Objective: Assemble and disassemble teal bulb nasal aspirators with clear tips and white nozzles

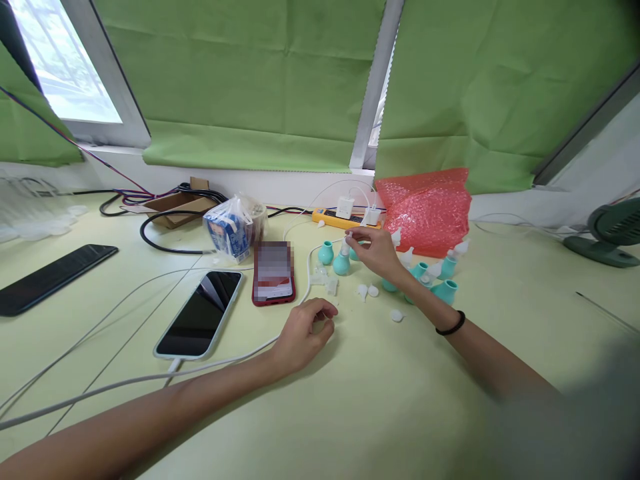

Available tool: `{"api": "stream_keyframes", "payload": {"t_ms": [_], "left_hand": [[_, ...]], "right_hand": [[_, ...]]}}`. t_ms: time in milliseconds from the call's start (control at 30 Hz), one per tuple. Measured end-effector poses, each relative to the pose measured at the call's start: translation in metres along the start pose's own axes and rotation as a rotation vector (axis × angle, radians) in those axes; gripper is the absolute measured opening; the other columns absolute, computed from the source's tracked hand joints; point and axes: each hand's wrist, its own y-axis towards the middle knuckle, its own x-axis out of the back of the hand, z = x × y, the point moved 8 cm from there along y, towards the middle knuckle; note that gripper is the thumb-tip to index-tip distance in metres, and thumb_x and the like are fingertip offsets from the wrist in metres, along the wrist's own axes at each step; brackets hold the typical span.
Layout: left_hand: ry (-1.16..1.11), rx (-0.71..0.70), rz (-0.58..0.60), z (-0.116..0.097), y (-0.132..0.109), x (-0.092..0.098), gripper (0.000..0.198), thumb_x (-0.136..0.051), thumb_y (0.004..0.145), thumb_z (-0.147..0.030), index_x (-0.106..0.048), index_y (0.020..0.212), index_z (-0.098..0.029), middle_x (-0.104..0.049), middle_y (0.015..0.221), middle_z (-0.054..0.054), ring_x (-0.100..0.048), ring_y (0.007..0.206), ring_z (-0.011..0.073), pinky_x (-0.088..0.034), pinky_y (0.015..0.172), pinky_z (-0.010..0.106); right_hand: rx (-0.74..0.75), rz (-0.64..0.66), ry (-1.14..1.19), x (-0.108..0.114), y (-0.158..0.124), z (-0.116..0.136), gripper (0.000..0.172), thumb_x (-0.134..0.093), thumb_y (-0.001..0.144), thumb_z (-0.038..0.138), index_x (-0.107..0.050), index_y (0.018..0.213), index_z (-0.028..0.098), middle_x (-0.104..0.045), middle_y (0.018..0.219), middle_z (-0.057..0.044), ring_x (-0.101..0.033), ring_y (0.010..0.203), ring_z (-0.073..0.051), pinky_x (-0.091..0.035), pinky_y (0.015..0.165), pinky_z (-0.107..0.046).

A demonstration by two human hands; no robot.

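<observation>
My right hand (375, 252) pinches a small whitish translucent tip (349, 235) between thumb and fingertips. Right below it stands a teal squeeze bulb (342, 264) with a translucent nozzle at its neck. Another teal bulb (326, 253), open-mouthed, stands just to the left. Curled loosely on the table, my left hand (303, 332) shows a gap between thumb and fingers, and nothing is visible in it. Between the hands lie translucent plastic pieces (331, 287) and small white caps (373, 291). More teal bulbs (445, 291) sit behind my right forearm, partly hidden by it.
A red phone (274, 298) and a white-cased phone (200, 317) lie to the left, with a white cable (225, 364) crossing the table. Behind are a bagged blue pack (227, 230), a yellow power strip (330, 219) and a red bubble-wrap bag (425, 210). A green fan (607, 230) stands right.
</observation>
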Motion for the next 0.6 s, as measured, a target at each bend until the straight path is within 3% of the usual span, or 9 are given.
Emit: {"api": "stream_keyframes", "payload": {"t_ms": [300, 467, 600], "left_hand": [[0.042, -0.029, 0.009, -0.004, -0.001, -0.001, 0.017, -0.042, 0.068, -0.008, -0.053, 0.079, -0.016, -0.056, 0.078, 0.002, -0.050, 0.072, 0.0136, -0.039, 0.065, 0.024], [0.061, -0.041, 0.016, -0.005, -0.001, -0.001, 0.017, -0.043, 0.068, -0.008, -0.052, 0.079, -0.016, -0.056, 0.079, 0.002, -0.050, 0.072, 0.0140, -0.039, 0.066, 0.024], [0.069, -0.045, 0.018, -0.006, -0.001, -0.001, 0.017, -0.043, 0.068, -0.008, -0.052, 0.079, -0.016, -0.056, 0.079, 0.002, -0.050, 0.072, 0.0142, -0.039, 0.066, 0.024]], "right_hand": [[0.141, 0.119, -0.140, -0.007, 0.001, 0.022, 0.022, -0.046, 0.072, 0.022, -0.065, 0.080, 0.015, -0.065, 0.078, -0.004, -0.060, 0.072, -0.017, -0.051, 0.061, -0.026], [0.233, 0.123, -0.191, -0.005, 0.002, 0.026, 0.021, -0.045, 0.072, 0.019, -0.066, 0.072, 0.014, -0.065, 0.075, -0.005, -0.061, 0.070, -0.017, -0.051, 0.058, -0.025], [0.203, 0.095, -0.142, -0.004, 0.003, 0.021, 0.018, -0.048, 0.069, 0.019, -0.065, 0.072, 0.015, -0.065, 0.077, -0.004, -0.060, 0.067, -0.016, -0.051, 0.056, -0.024]]}}
